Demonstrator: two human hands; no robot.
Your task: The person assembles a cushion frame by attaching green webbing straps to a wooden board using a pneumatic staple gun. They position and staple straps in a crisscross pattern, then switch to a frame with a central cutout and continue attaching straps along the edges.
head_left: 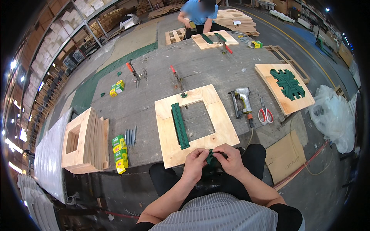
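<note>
My left hand (pixel 195 163) and my right hand (pixel 230 158) both pinch a green webbing strap (pixel 210 158) between thumbs and fingertips. They are close together, over my lap at the near table edge. Just beyond them lies a square plywood frame (pixel 165 133) with a square opening. Another green strap (pixel 179 125) runs along the left side of that opening. To the right of the frame rests a pneumatic staple gun (pixel 243 101), with red-handled scissors (pixel 266 115) beside it. Most of the held strap is hidden by my fingers.
Stacked plywood frames (pixel 83 142), green-yellow boxes (pixel 120 154) and staple strips (pixel 130 135) are on the left. Clamps (pixel 133 71) stand farther back. A frame with woven green webbing (pixel 287 84) lies at the right. Across the table another person (pixel 200 15) works at a frame.
</note>
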